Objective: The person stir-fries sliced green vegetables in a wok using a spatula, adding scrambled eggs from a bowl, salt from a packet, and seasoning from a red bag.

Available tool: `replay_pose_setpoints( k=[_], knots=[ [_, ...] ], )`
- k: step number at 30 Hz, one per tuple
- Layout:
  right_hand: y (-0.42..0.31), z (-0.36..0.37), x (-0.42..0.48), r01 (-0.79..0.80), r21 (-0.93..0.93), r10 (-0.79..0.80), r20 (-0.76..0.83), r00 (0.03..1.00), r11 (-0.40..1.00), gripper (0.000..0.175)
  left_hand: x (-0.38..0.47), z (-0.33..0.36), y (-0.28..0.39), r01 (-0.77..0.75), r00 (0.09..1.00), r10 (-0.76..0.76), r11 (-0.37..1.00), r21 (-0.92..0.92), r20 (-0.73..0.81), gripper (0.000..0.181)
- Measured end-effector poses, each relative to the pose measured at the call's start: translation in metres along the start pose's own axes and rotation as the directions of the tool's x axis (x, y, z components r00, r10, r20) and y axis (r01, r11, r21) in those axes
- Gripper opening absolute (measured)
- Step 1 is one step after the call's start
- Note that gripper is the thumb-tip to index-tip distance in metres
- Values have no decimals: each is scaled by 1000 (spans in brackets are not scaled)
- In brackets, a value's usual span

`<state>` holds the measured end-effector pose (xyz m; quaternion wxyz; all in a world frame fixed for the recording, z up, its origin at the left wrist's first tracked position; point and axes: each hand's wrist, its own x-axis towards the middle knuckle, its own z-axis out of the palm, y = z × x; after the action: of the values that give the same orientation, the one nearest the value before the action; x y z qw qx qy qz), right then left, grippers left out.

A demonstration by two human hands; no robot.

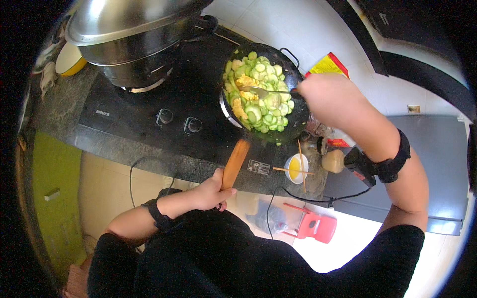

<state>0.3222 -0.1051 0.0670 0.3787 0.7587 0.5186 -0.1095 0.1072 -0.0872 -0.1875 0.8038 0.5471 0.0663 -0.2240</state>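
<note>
A black wok [268,138] sits on the right side of the stovetop, its wooden handle [236,160] pointing towards me. My left hand [212,192] is closed around the end of that handle. Inside the wok lie many pale green vegetable slices [267,74] with yellow cooked egg [238,108] among them. My right hand [324,95] grips a metal spatula [266,91] above the wok's right rim; the spatula's blade is in the food near a piece of egg. The end of the spatula's handle is hidden by my fist.
Back left, a large steel lid [138,22] covers a steel pot [130,72] on the other burner. A white bowl [297,178] with yellow residue and chopsticks [302,160] stands near the counter's front edge, beside jars [332,161]. Below is a red stool [318,227]; cables hang from both wrists.
</note>
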Motion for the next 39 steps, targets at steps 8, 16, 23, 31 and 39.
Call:
replay_pose_setpoints(
  k=[8,16,23,31,39],
  knots=[
    [28,21,-50,-241,259,258,-33,966,935,18,4,0,-2,-10,1000,10,1000,-29,-14,38],
    [15,48,-22,-203,318,209,17,978,926,20,1,0,-4,-26,1000,26,1000,10,-15,38],
    [3,-5,6,-61,-167,52,-57,997,984,17,-2,0,4,36,999,-36,999,28,-10,33],
    [9,39,-60,-146,-257,33,-398,917,955,43,2,0,2,34,999,-34,999,-6,-12,34],
    [19,65,-9,-51,-151,8,-270,963,987,26,0,0,0,44,999,-44,999,24,-26,34]
  ],
)
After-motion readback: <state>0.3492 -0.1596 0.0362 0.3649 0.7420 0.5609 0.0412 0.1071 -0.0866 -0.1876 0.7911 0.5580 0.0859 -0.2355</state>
